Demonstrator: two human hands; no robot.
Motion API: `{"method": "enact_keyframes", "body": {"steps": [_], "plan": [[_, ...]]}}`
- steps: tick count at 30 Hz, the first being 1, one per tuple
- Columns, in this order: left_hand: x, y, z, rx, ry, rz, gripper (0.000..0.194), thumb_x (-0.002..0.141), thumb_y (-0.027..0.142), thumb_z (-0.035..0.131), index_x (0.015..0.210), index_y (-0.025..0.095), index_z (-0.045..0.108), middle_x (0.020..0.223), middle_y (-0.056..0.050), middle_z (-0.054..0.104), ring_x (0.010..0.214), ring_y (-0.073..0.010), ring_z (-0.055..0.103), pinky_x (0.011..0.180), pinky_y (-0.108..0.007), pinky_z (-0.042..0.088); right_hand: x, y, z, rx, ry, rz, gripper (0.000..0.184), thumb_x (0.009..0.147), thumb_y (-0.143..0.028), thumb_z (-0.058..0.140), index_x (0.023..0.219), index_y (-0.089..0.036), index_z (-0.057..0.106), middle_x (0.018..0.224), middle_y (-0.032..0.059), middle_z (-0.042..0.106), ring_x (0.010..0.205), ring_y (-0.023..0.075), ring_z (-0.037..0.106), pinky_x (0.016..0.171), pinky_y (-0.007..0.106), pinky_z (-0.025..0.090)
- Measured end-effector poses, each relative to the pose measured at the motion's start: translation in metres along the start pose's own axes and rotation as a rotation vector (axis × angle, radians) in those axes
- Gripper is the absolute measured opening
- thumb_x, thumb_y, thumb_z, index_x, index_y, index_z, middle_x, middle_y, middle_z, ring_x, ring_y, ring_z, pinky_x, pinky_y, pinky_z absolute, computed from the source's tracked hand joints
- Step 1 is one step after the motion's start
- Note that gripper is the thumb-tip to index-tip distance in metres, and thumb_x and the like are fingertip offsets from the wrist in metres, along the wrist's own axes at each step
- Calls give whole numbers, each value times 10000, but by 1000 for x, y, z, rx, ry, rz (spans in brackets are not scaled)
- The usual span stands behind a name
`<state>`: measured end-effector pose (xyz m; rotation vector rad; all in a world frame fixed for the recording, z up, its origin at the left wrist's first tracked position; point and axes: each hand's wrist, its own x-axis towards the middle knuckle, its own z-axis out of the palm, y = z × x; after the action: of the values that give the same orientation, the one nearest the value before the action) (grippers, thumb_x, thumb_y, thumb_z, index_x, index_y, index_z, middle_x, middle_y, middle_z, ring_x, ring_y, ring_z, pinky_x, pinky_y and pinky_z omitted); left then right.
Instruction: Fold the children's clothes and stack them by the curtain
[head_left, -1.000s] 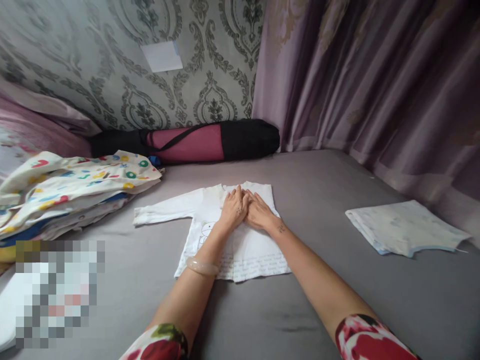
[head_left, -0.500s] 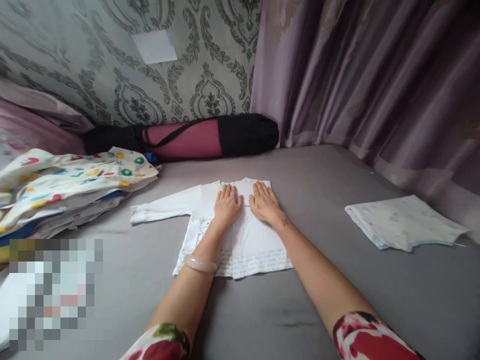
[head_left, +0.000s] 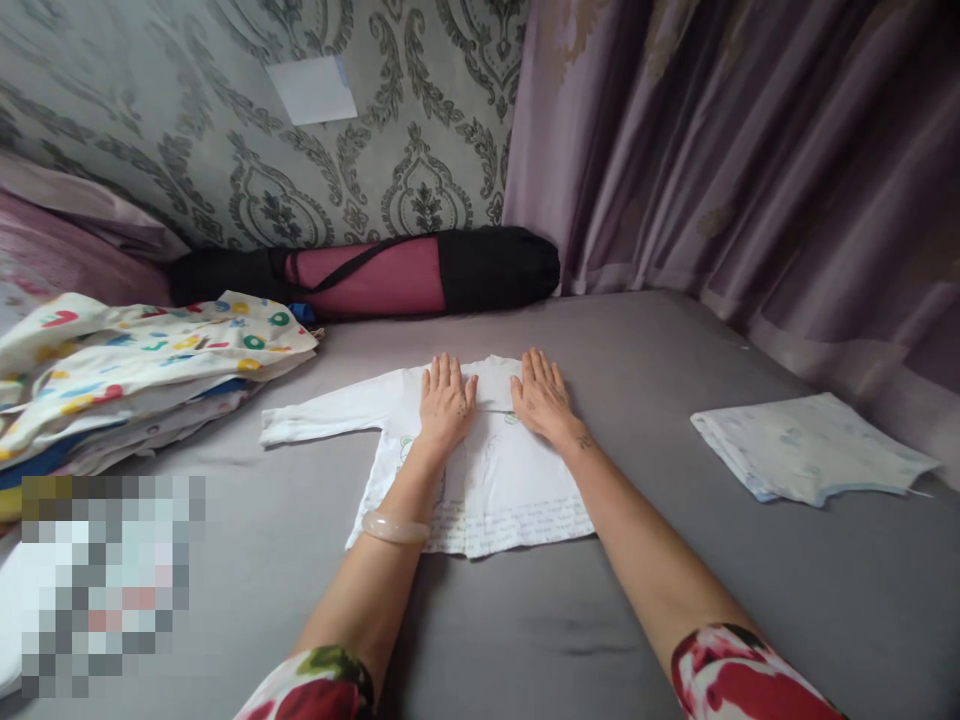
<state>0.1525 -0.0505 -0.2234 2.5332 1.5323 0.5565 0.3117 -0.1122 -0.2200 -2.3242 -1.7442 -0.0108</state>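
A small white long-sleeved shirt (head_left: 487, 480) lies spread on the grey bed sheet, with a faint printed drawing and rows of lettering near its hem. Its one visible sleeve stretches out to the left; the other sleeve does not show. My left hand (head_left: 448, 403) rests flat on the upper left of the shirt, fingers extended. On the upper right, my right hand (head_left: 544, 400) lies flat too, its fingertips at the shirt's top edge. Neither hand grips the cloth. A pale bangle (head_left: 395, 527) circles my left wrist.
A pile of folded clothes (head_left: 157, 370) is at the left, above a pixelated patch. To the right lies a folded pale garment (head_left: 814, 450). A long black and maroon bag (head_left: 367, 278) rests along the patterned wall, beside purple curtains (head_left: 675, 150).
My hands have slid apart across the shirt, the left slightly left and the right to the right, both a little farther from me. The shirt stays in place.
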Motion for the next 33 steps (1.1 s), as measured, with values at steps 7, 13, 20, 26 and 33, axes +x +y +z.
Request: {"method": "enact_keyframes", "body": {"steps": [7,13,20,26,33], "plan": [[-1,-2,2,131,-168,-17,618,994,413,220,1461,28,343,1548,-172,301,1448,-290,239,1187,-430,190,0,5,5,-4,-121,29,645,981,-365,209,1493,25,251,1574,189,214,1456,274,186,1179,399,155],[0,-1,0,111,-187,-45,620,995,416,221,1473,35,321,1561,-161,277,1457,-286,213,1189,-440,174,1,5,4,5,-148,27,653,980,-371,200,1501,22,229,1582,182,191,1460,275,167,1182,396,144],[-1,1,2,97,-137,-43,600,993,404,227,1463,53,349,1549,-160,305,1453,-285,228,1185,-474,168,6,4,-9,-41,-274,54,683,978,-415,198,1515,8,195,1592,176,148,1468,265,138,1180,412,139],[-3,4,0,90,-107,-23,593,994,384,223,1459,41,352,1543,-166,316,1447,-286,243,1182,-494,164,18,-12,-20,-73,-237,-216,657,977,-399,196,1511,-20,245,1585,149,200,1473,240,127,1192,424,38],[-3,2,3,97,-108,-16,596,993,395,228,1449,38,370,1540,-165,320,1445,-284,249,1181,-493,169,26,-22,7,-5,-186,-257,664,978,-400,164,1500,-4,272,1575,155,236,1456,251,196,1187,387,117]]}}
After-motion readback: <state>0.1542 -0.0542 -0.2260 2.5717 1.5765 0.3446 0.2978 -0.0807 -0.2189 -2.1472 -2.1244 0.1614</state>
